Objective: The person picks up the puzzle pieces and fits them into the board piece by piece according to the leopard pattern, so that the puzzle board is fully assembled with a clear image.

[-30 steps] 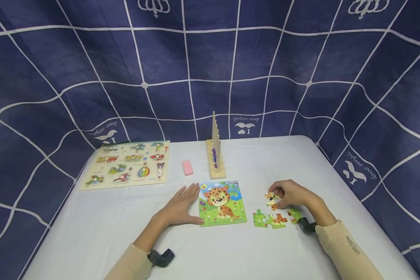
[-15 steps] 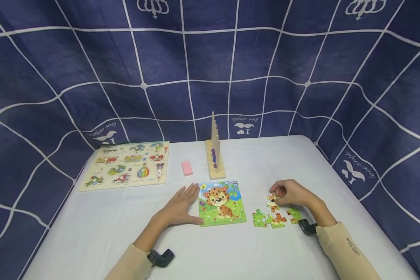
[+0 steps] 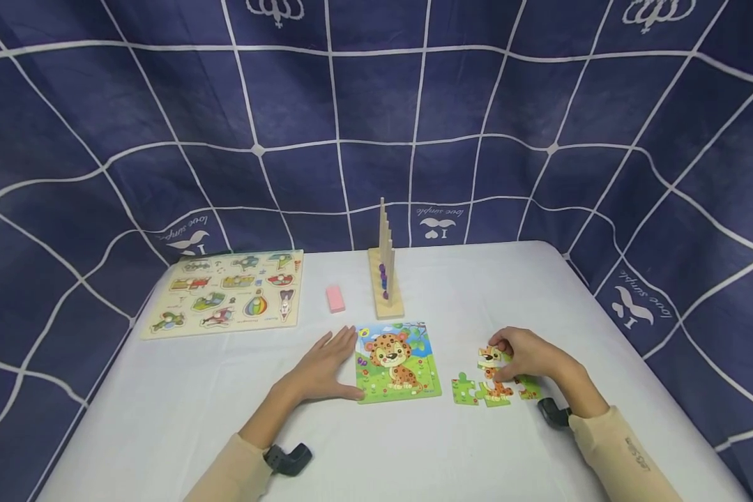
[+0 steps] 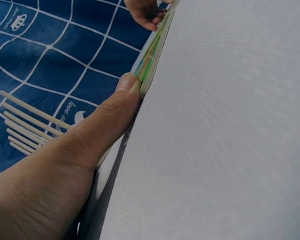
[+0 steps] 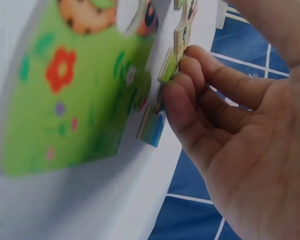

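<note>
In the head view my left hand (image 3: 321, 369) lies with fingers spread at the left edge of a square leopard puzzle board (image 3: 408, 362). Its thumb touches the board's lower left corner, and the left wrist view shows that thumb straight against the board's edge (image 4: 149, 75). On the right, my right hand (image 3: 530, 354) pinches a leopard-face puzzle piece (image 3: 488, 354) between thumb and curled fingers, partly covering it. Just below sits a piece with the leopard's body (image 3: 498, 392). A green piece (image 3: 464, 390) lies to the left, another green piece (image 3: 530, 388) under the right wrist.
A cream peg puzzle with vehicles (image 3: 226, 293) lies at the back left. Near the back middle are a pink block (image 3: 335, 299) and a wooden stand (image 3: 389, 307) with upright rods and purple and blue beads. A navy curtain (image 3: 376, 104) hangs behind the white table (image 3: 376, 453).
My right hand has shifted slightly toward me and to the right, bringing the face piece down against the body piece. The left hand stays in place.
</note>
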{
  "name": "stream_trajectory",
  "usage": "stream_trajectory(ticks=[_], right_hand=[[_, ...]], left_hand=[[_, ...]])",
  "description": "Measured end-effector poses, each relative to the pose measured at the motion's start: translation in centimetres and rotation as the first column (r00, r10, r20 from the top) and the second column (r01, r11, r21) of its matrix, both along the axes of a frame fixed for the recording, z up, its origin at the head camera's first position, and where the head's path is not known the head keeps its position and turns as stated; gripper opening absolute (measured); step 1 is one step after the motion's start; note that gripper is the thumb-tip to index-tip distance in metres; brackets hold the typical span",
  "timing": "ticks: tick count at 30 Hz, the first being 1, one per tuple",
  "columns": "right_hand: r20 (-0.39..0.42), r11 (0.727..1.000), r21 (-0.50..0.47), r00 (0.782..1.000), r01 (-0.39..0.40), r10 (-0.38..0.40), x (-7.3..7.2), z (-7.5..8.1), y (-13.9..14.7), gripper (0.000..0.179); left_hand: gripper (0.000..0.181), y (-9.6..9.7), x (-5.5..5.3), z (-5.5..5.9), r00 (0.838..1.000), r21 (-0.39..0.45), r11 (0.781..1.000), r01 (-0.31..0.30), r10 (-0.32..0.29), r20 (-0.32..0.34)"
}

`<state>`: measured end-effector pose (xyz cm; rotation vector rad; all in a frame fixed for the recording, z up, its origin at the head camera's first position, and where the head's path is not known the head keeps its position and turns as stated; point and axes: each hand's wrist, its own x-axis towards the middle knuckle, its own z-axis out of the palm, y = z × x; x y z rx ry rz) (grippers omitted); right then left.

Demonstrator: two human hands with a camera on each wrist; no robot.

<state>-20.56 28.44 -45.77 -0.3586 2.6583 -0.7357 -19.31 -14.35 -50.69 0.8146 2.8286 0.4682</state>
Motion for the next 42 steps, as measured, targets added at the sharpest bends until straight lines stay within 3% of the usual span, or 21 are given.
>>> stream_trajectory(ticks=[6, 23, 36, 42], right_hand=[[-0.002, 1.0, 0.014, 1.0, 0.009, -0.009, 0.0, 0.1, -0.1, 0.056], [-0.005, 0.995, -0.039, 0.996, -0.091, 0.091, -0.2, 0.1, -0.6, 0.054], [-0.059, 0.998, -0.036, 0.997, -0.052, 0.05, -0.4, 0.1, -0.4, 0.053], [-0.091, 0.997, -0.042, 0.994, -0.07, 0.066, -0.5, 0.1, -1.3, 0.052]], left_hand=[[0.128, 0.0, 0.0, -0.1, 1.0, 0.005, 1.0, -0.001, 0.001, 0.003], [0.128, 0.0, 0.2, 0.1, 1.0, 0.01, 1.0, 0.001, -0.001, 0.015], [0.128, -0.1, 0.1, 0.3, 1.0, 0.013, 1.0, 0.002, -0.002, 0.009], [0.128, 0.0, 0.1, 0.2, 1.0, 0.014, 1.0, -0.003, 0.003, 0.016]])
